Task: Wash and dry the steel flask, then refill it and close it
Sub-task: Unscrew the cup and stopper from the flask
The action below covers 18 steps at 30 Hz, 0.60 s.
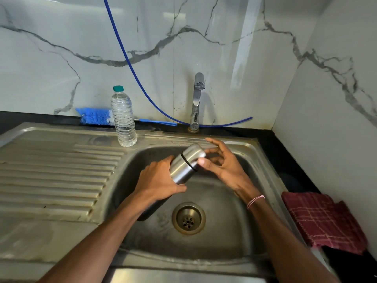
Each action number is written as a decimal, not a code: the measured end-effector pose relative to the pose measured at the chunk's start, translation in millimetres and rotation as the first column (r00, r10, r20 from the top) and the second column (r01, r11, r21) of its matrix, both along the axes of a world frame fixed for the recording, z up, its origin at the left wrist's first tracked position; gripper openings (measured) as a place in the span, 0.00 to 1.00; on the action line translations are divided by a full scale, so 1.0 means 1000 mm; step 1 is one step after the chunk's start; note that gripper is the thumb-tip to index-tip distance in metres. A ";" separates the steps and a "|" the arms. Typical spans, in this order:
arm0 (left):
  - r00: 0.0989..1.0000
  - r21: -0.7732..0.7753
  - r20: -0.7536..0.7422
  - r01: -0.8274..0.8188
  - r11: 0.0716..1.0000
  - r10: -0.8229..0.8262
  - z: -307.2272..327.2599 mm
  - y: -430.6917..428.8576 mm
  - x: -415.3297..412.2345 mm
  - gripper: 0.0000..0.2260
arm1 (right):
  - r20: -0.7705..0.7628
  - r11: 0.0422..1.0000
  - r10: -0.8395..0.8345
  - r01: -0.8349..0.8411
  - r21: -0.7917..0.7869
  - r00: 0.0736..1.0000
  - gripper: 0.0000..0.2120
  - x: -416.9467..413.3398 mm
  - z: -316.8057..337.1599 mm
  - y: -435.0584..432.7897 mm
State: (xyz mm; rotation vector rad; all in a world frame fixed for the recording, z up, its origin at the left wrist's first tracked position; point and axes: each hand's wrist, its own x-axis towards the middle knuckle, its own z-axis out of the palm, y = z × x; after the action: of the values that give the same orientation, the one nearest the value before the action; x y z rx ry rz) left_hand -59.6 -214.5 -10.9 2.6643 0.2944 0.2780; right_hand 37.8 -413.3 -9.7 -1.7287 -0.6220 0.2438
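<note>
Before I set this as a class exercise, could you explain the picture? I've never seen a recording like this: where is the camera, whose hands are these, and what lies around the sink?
There is no machine here. A person wears one camera on the head, looking down at their own hands over a steel sink. The left hand grips the body of a steel flask, held tilted above the basin. The right hand is at its cap, which is on, with fingers spread; I cannot tell whether it grips. Left of the tap, a plastic water bottle stands in front of a blue bottle brush. A red checked cloth lies on the right.
</note>
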 end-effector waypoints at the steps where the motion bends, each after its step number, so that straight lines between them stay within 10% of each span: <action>1: 1.000 -0.013 0.012 -0.011 1.000 0.011 0.000 0.000 0.001 0.34 | -0.024 0.999 -0.022 0.023 0.037 0.999 0.33 -0.001 0.000 0.001; 6: 1.000 0.091 0.026 0.010 0.996 -0.013 -0.001 -0.004 0.002 0.35 | 0.049 0.996 -0.088 0.087 0.025 0.995 0.23 -0.006 -0.001 0.006; 11: 1.000 0.187 0.004 0.007 0.982 -0.008 0.002 0.000 -0.001 0.36 | -0.105 0.981 0.193 -0.193 0.003 0.976 0.29 0.001 0.010 -0.012; 18: 0.999 0.255 -0.019 0.038 0.966 -0.034 0.000 -0.008 0.000 0.35 | -0.023 0.999 -0.042 0.041 -0.023 0.999 0.23 -0.003 0.010 0.002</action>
State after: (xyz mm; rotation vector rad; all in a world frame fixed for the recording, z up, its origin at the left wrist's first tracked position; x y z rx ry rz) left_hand -59.9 -222.2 -11.0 2.9232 0.2279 0.3036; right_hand 34.8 -411.6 -0.2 -1.7559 -0.5676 0.2425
